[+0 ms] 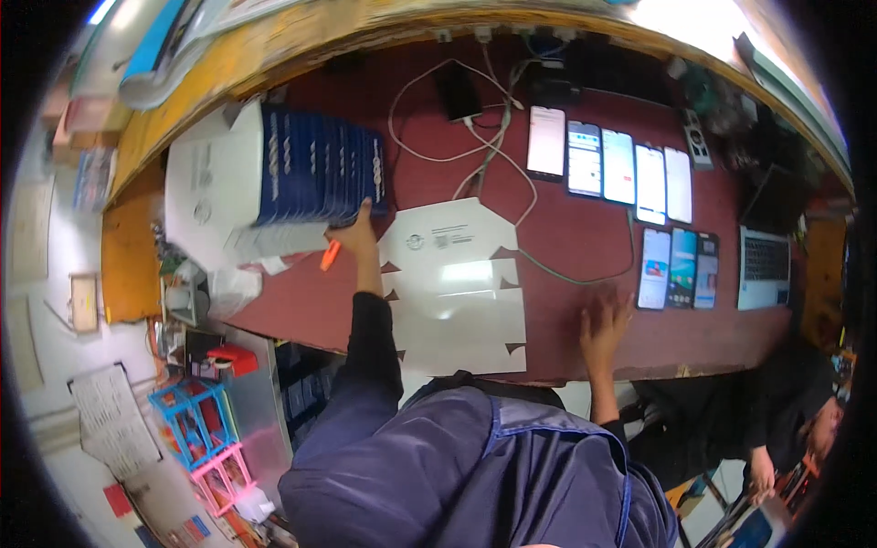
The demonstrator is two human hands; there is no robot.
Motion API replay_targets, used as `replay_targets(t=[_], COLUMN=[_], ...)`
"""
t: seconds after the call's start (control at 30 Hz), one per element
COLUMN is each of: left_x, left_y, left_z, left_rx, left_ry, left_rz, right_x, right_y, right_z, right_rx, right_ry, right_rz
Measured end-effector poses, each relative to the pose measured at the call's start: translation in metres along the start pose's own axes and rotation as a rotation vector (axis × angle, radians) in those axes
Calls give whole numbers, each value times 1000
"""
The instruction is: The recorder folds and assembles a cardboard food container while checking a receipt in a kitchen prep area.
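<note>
My left hand (356, 239) is at the front right corner of a stack of flat dark-blue and white carton sheets (320, 169), its thumb against their edges. From under its fingers sticks a small bright orange tool (330, 256), whose working end I cannot make out. In front of me lies a glossy white die-cut carton blank (457, 320), flat, with notched sides and small dark print near its far end. To the right of this blank, my right hand (607, 327) rests with fingers spread on the dark red tabletop (571, 242), holding nothing.
Several lit phones (618, 166) lie in rows on the right, beside an open laptop (764, 265). White charging cables (438, 157) loop across the back. Another person (763, 411) sits at the lower right. Blue and pink racks (194, 422) stand on the lower left.
</note>
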State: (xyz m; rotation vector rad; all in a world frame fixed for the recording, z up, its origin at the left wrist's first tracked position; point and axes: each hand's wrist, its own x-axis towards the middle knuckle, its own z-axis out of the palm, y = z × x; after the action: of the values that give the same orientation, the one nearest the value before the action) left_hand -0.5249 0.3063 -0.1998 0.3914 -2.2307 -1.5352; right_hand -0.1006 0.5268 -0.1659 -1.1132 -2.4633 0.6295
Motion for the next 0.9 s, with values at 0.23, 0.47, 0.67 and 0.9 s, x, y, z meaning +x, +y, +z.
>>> replay_targets(t=[0.23,0.47,0.67,0.9], left_x=[24,27,-66,-213], left_y=[8,-1,19,49], left_z=[38,34,-24,-159], left_rx=[-9,27,-23,638], left_ry=[-20,-116,-525,-1801], left_rz=[219,290,332,1057], right_x=[-3,21,-2,-14], right_y=[-16,-52,-83,-69], right_z=[-3,8,28,43], right_rx=[-10,215,146,171], right_ry=[-116,-172,-581,-558], right_rz=[31,27,64,146])
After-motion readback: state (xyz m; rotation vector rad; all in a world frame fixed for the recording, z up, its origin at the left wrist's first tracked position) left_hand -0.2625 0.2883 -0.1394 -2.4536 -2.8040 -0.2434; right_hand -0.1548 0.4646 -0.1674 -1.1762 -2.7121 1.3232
